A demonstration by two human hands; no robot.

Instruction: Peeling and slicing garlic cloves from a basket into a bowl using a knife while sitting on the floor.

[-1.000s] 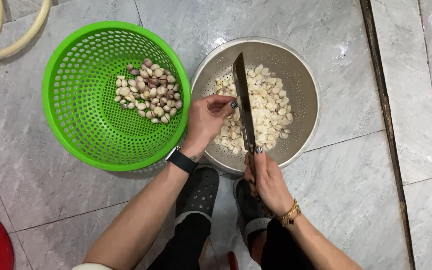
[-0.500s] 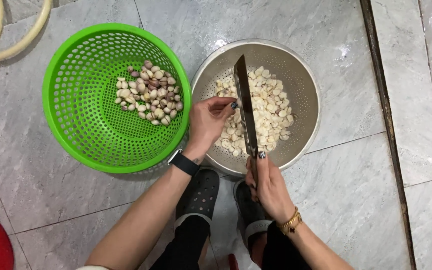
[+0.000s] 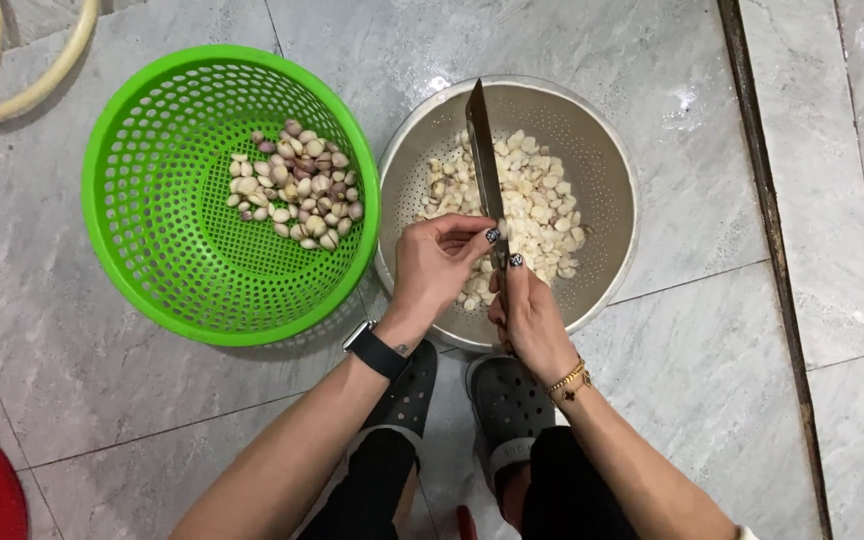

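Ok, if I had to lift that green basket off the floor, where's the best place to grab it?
Take the green basket by its thick rolled rim on the left or near side, coming down from above. Those edges stand open; the right edge sits close against the metal colander, and the cloves lie toward the far right inside.

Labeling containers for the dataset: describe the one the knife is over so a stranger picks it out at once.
On the grey marble floor stand two round perforated bowls side by side. Take the metal colander, the one under the knife and both hands, left hand and right hand. It is dull silver and holds pale peeled cloves, while the green plastic basket holds purplish unpeeled ones.
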